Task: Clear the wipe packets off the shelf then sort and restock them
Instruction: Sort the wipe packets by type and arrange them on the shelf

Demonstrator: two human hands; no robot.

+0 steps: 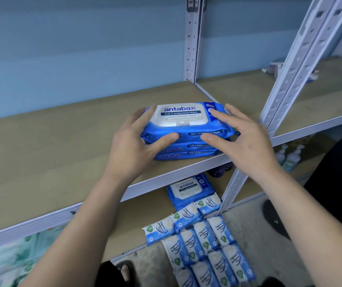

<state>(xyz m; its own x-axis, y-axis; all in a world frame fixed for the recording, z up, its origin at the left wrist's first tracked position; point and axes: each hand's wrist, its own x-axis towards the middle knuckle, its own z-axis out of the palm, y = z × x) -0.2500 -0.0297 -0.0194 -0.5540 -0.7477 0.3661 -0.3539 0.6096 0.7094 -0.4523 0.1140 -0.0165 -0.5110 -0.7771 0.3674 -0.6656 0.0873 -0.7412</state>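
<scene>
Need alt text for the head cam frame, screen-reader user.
The left hand and right hand rest on the ends of a stack of three blue Antabax wipe packs near the front edge of a wooden shelf. Below lie another Antabax stack and rows of small white-and-blue wipe packets.

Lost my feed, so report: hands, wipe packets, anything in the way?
Left hand and right hand spread on Antabax stack, thumbs on its front. Stack sits on shelf near front edge. Small packets lie below; nothing blocking.
</scene>
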